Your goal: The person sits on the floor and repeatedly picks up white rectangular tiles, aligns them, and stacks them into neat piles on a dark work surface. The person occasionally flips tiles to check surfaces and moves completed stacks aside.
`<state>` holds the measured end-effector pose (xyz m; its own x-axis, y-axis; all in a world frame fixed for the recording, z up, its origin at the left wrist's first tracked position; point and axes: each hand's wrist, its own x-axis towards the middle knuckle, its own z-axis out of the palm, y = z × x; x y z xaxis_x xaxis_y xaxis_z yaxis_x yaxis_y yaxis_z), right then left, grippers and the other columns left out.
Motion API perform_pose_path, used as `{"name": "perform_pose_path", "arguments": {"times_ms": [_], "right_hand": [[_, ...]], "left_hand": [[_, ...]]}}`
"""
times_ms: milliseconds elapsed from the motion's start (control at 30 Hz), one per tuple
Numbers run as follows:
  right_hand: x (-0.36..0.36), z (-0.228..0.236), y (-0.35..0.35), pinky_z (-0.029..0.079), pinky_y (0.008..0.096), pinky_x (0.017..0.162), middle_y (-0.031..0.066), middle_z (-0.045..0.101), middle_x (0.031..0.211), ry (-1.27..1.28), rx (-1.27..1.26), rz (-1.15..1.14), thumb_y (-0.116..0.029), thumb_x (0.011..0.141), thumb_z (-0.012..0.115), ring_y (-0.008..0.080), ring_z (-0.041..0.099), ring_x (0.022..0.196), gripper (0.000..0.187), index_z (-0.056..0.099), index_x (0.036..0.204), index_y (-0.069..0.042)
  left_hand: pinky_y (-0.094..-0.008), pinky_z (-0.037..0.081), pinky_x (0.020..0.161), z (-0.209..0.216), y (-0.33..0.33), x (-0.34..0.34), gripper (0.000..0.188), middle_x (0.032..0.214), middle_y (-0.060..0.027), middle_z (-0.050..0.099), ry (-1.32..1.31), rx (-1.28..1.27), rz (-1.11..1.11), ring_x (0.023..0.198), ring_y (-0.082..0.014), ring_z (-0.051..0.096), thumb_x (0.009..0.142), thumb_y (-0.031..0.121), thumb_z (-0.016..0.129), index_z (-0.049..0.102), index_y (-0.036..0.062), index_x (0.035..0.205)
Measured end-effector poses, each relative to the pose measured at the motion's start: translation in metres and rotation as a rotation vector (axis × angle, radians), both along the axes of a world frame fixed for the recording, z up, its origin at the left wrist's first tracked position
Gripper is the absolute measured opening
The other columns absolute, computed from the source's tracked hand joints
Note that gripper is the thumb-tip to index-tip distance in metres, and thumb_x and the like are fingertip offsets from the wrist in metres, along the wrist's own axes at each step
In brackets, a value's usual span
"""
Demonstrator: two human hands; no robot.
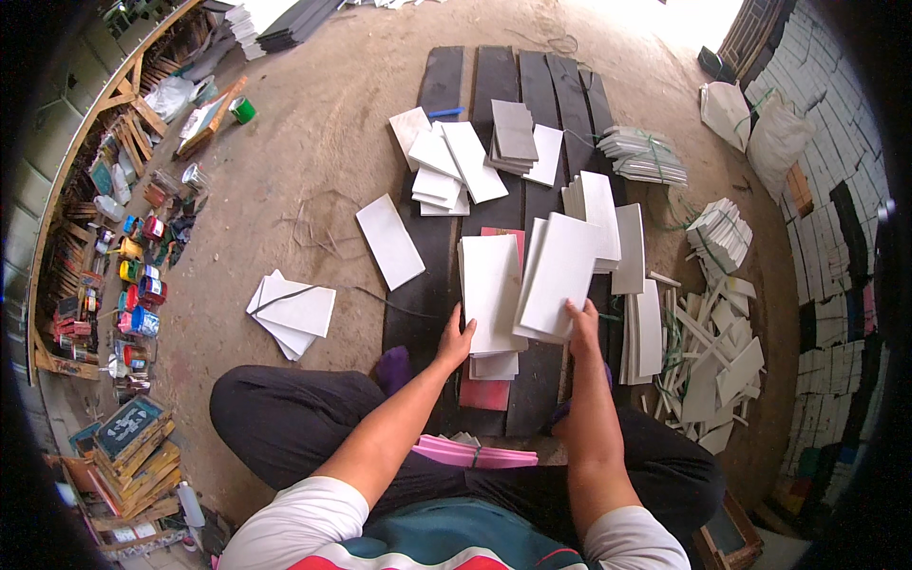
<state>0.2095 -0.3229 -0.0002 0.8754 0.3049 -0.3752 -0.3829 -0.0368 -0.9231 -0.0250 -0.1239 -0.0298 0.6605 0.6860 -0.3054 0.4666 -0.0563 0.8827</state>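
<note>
My right hand (583,328) grips the lower right corner of a few white rectangular boards (560,275), its thumb on top. They are tilted and slightly fanned, their left edge beside a white board stack (492,290). My left hand (458,340) rests along that stack's lower left edge, fingers extended and thumb apart from them. Under the stack lie smaller white pieces (494,366) and a red-pink board (484,394). Right of the held boards, another white stack (597,218) stands on the black planks (532,404).
Loose white boards (463,161) and grey pieces (514,133) lie farther off. A single white board (390,242) is at left. Tied bundles (646,157) and offcuts (712,361) sit at right. Pink sheets (475,453) lie before me. Paint cans (142,285) line the left.
</note>
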Motion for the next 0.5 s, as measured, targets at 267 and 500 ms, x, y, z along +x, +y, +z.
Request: {"name": "perform_pose_path", "arguments": {"times_ms": [267,500], "right_hand": [[-0.007,0.026,-0.011,0.050,0.0390,0.096,0.0093,0.071,0.117,0.030,0.085,0.149,-0.012,0.095,0.071,0.0224,0.065,0.106,0.040,0.061,0.133,-0.001],[-0.047,-0.011,0.013,0.048,0.0357,0.096,0.0080,0.071,0.119,0.109,0.100,0.299,-0.008,0.096,0.070,0.0194,0.065,0.106,0.039,0.061,0.133,-0.001]], "left_hand": [[-0.0465,0.047,0.107,-0.013,-0.005,-0.003,0.063,0.131,-0.0253,0.062,0.057,0.275,0.056,0.121,-0.0406,0.061,0.095,0.030,0.073,0.053,0.0062,0.150],[-0.0447,0.053,0.091,0.016,-0.007,0.003,0.051,0.110,-0.0172,0.065,0.105,0.281,0.084,0.102,-0.0331,0.065,0.092,0.022,0.075,0.064,0.0058,0.139]]}}
